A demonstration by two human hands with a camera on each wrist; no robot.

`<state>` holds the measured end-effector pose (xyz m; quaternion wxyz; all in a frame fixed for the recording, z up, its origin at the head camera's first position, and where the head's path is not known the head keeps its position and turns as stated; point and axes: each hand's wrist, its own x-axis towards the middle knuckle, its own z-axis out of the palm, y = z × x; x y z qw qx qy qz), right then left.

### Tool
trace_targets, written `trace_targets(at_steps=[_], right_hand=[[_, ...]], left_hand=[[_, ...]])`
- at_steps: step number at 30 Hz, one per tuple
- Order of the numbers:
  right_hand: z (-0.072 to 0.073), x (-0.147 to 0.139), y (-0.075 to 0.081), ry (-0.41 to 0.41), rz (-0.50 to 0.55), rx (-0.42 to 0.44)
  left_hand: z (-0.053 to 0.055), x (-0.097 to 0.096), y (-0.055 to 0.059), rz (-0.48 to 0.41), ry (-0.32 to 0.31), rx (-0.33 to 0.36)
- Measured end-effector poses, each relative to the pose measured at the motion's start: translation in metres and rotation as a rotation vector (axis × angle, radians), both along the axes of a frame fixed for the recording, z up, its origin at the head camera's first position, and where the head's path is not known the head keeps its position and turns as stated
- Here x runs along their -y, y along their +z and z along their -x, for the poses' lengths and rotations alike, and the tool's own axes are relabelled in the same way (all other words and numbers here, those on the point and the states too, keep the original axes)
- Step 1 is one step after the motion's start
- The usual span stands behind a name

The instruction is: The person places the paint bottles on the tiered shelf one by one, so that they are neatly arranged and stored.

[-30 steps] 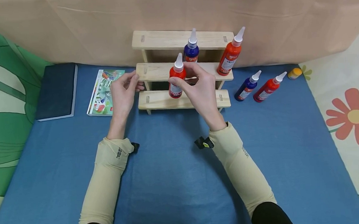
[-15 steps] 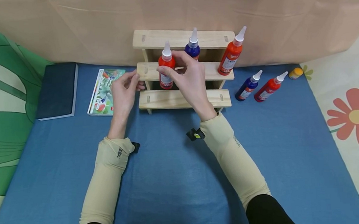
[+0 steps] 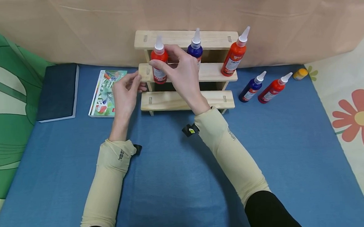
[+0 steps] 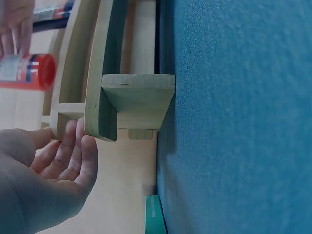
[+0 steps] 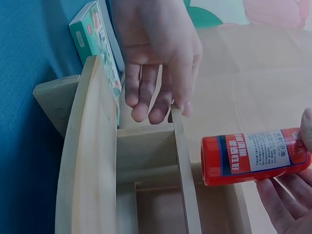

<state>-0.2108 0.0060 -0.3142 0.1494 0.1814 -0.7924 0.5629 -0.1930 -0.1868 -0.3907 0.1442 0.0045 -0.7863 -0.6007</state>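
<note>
In the head view, a three-tier wooden step rack (image 3: 215,98) stands against the back. My left hand (image 3: 123,96) pinches the left end of its middle tier, thumb on one side and fingers on the other, as the left wrist view shows. My right hand (image 3: 184,74) grips a red squeeze bottle (image 3: 159,73) with a white pointed nozzle, upright over the left part of that tier. The right wrist view shows the bottle's base (image 5: 210,161) clear of the plank (image 5: 185,180). A blue squeeze bottle (image 3: 195,51) and another red bottle (image 3: 233,59) stand on the rack further right.
A second blue bottle (image 3: 248,90) and a further red bottle (image 3: 271,91) are on the blue cloth right of the rack, near a small yellow-topped item (image 3: 300,74). A colourful booklet (image 3: 105,97) and a dark book (image 3: 57,92) lie to the left. A beige curtain (image 3: 88,32) hangs behind.
My right hand has carried the red bottle left and back, from over the bottom tier to over the middle tier's left part. My left hand has stayed at the tier's end.
</note>
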Motion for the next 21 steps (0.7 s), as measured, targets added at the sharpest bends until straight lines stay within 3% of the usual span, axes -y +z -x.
trace_targets(at_steps=[9,21], right_hand=[[0.009,0.010,0.005,-0.003,-0.032,0.045],[0.018,0.025,0.001,-0.006,-0.051,0.056]], left_hand=[[0.000,-0.001,0.000,-0.019,-0.014,-0.011],[-0.001,0.001,-0.001,-0.012,-0.012,-0.008]])
